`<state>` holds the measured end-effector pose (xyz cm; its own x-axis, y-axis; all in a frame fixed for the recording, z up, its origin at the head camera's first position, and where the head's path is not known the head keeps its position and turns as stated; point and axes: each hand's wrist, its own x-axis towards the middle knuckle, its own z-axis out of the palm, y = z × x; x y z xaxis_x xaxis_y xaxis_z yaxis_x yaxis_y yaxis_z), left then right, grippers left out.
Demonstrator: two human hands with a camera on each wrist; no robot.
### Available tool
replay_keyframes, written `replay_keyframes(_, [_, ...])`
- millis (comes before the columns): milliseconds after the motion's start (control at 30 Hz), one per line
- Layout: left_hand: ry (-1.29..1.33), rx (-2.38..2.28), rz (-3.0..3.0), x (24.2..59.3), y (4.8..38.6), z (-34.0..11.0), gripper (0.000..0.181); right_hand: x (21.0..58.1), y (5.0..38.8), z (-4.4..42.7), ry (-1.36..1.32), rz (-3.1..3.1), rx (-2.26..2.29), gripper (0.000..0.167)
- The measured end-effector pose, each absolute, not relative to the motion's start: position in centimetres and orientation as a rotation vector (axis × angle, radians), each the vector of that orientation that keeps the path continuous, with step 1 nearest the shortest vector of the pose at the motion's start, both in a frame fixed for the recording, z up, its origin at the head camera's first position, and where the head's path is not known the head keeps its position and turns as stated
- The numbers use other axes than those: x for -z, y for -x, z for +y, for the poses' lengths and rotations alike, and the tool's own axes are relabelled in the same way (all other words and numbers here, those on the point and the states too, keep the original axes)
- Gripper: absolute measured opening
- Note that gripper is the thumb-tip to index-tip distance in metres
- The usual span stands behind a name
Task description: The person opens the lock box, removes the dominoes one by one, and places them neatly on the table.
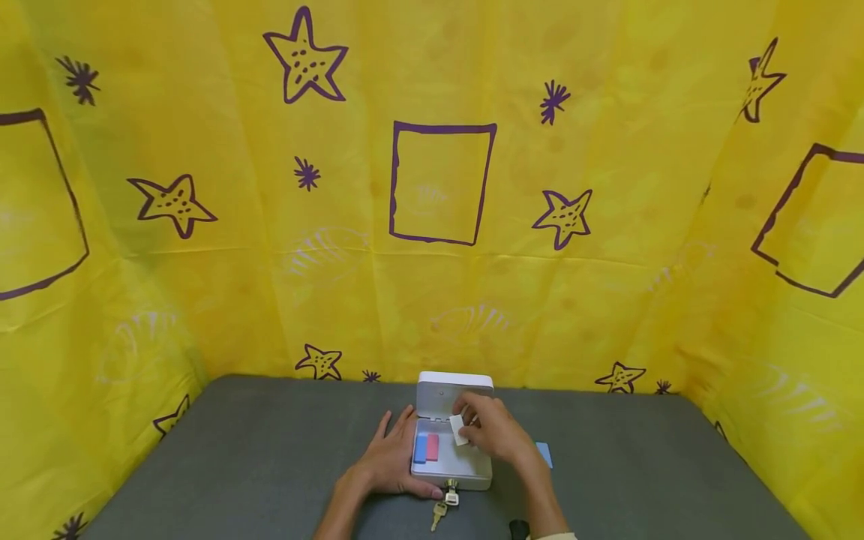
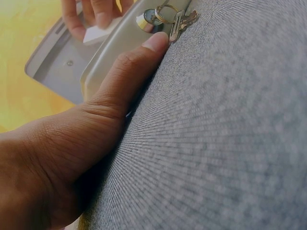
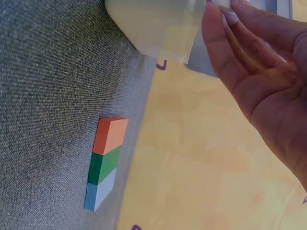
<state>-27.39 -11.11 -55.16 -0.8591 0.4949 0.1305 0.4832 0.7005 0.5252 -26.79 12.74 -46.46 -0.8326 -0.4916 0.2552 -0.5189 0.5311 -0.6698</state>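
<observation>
A small white metal cash box (image 1: pixel 454 472) stands on the grey table with its lid (image 1: pixel 432 397) raised. Inside, a blue block (image 1: pixel 421 448) and a pink block (image 1: pixel 433 448) lie side by side at the left. My right hand (image 1: pixel 496 429) pinches a white block (image 1: pixel 458 430) between thumb and fingers over the box's interior. My left hand (image 1: pixel 391 459) rests against the box's left side, its fingers extended and its thumb along the front edge. By that thumb, a key (image 1: pixel 451 496) sits in the lock, and a second key (image 1: pixel 439 514) hangs from its ring.
To the right of the box, an orange block (image 3: pixel 110 135), a green block (image 3: pixel 104 165) and a light blue block (image 3: pixel 100 192) stand in a row on the table. Yellow cloth (image 1: pixel 439 300) with purple drawings surrounds the table (image 1: pixel 270 450) at the back and sides.
</observation>
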Motion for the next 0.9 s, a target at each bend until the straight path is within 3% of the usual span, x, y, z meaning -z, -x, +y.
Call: replay_keyframes(900, [-0.814, -0.894, 2.856, 55.2, 27.5, -11.1, 0.127, 45.5, 26.8, 14.1, -0.946, -2.705, -1.326, 0.021])
